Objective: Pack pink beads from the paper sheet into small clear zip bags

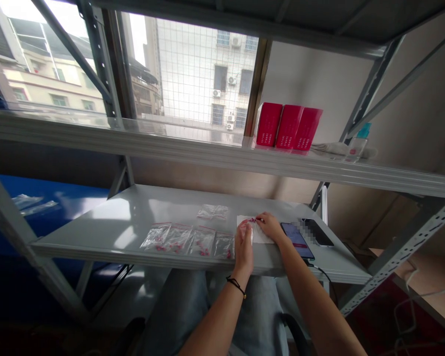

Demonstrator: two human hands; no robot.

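On the grey metal shelf (pixel 133 217) lies a white sheet (pixel 261 237) with a small clear zip bag (pixel 246 223) on it. My left hand (pixel 244 247) rests on the sheet's left part, fingers curled onto the bag. My right hand (pixel 270 225) pinches the bag's top edge, where tiny pink pieces show. A row of several clear zip bags (pixel 187 240) with small pink items lies to the left along the shelf's front edge. One more clear bag (pixel 212 212) lies behind the row.
Two phones lie right of my hands: one with a lit screen (pixel 297 240), one dark (pixel 318 232). A cable hangs from the shelf edge. Three red boxes (pixel 287 127) and a small bottle (pixel 358 143) stand on the upper shelf. A blue surface (pixel 59 202) lies left.
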